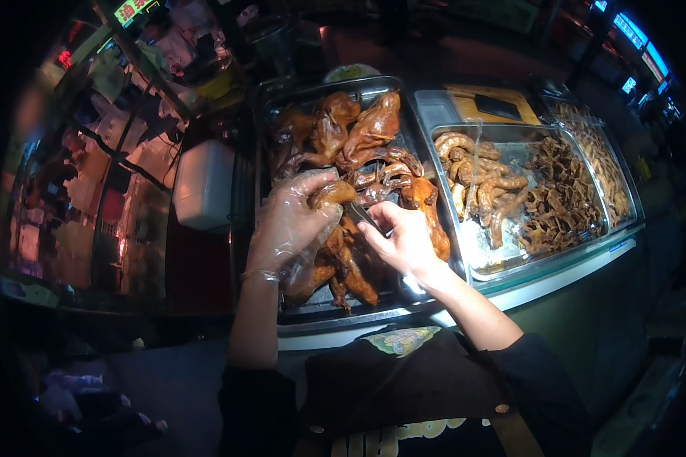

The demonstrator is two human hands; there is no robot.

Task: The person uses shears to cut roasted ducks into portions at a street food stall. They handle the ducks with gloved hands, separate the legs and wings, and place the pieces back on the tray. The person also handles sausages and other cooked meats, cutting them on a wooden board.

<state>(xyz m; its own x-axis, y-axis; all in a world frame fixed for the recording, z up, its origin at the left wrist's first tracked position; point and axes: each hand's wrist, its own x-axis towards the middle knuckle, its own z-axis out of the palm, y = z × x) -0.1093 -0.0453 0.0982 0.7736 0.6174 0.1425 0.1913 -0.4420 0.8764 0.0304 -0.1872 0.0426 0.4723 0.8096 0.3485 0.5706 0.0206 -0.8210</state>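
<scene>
My left hand [291, 223], in a clear plastic glove, is closed around a curved brown piece of cooked meat [336, 194]. My right hand [400, 237] is bare and pinches a slim metal tool [359, 216] whose tip touches or nearly touches the meat's right end. Whether it is tweezers or a small blade, I cannot tell. Both hands are over a metal tray [371, 316] of glossy braised poultry. Whole birds [374, 123] lie at its far end, an orange-brown piece [426, 214] at the right, and more pieces [349, 268] below my hands.
To the right, a clear-covered metal tray [494, 264] holds thick curled meat pieces [491, 183] and dark frilly pieces [560, 200]. Behind it are a wooden board [463, 108] and a black flat object [497, 107]. A white plastic box [206, 183] stands left, beside plastic bags [114, 120].
</scene>
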